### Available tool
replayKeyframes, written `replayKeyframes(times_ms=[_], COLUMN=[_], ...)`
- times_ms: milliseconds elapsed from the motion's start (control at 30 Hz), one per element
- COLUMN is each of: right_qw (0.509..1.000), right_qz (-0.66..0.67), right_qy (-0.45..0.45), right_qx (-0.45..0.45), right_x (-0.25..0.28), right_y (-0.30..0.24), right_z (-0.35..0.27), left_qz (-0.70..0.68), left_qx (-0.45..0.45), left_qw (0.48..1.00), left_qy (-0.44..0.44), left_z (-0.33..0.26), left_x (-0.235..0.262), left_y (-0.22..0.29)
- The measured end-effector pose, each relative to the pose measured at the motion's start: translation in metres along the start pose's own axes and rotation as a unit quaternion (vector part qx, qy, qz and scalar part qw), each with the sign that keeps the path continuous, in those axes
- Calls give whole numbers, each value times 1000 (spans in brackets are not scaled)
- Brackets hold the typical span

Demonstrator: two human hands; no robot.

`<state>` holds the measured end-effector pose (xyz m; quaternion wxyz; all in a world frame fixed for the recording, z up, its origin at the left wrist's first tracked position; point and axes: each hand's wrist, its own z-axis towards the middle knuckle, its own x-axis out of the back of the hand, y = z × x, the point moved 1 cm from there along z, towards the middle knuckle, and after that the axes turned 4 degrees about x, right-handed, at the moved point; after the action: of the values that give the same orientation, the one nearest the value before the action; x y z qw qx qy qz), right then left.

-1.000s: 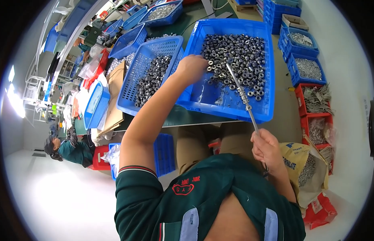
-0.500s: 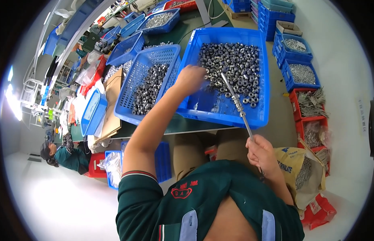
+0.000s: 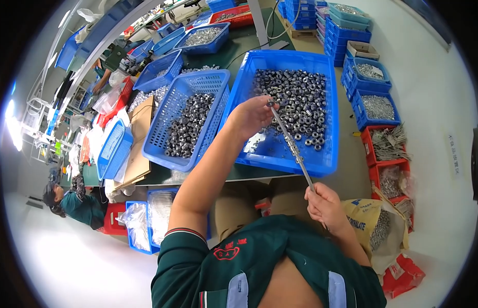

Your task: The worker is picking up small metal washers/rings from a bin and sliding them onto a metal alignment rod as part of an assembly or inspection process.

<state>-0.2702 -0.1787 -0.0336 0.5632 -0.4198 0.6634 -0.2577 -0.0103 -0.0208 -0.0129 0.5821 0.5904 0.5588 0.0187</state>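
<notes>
My right hand (image 3: 325, 205) is closed round the lower part of a thin metal rod (image 3: 306, 172), which slants up and to the left over the big blue tub. Several small metal nuts (image 3: 292, 147) are threaded midway along it. At the rod's upper tip, the fingers of my left hand (image 3: 252, 118) pinch a dark metal nut (image 3: 270, 103), touching the tip; whether the rod passes through it I cannot tell. Beneath lies a heap of loose dark nuts (image 3: 306, 97) in the blue tub (image 3: 329, 163).
A perforated blue basket (image 3: 156, 149) of nuts stands left of the tub, beside brown cardboard (image 3: 135, 161). Stacked blue crates (image 3: 363, 110) and red bins (image 3: 370, 149) of metal parts line the right. A yellow sack (image 3: 362, 215) stands near my right arm. Another person (image 3: 82, 208) is at far left.
My left hand has come from over the heap of nuts to the rod's tip with a nut. My right hand and the rod have shifted slightly left and down in view.
</notes>
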Motion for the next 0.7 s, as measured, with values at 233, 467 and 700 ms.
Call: replayKeyframes(times_ms=[233,467,700], right_qw=[1000,999,999], right_qz=[-6,-46,-36], right_qy=[-2,17,31], right_qx=[-4,3,26], right_x=[-2,-8,-10], right_y=[-3,-7,-8], right_z=[3,3,12], left_qz=[25,103,205], left_qx=[-21,12,53], left_qw=[999,992,973], left_qy=[-21,-70,-91], left_z=[0,-3,-16], left_x=[0,10,-14], left_y=[-6,-13,-21])
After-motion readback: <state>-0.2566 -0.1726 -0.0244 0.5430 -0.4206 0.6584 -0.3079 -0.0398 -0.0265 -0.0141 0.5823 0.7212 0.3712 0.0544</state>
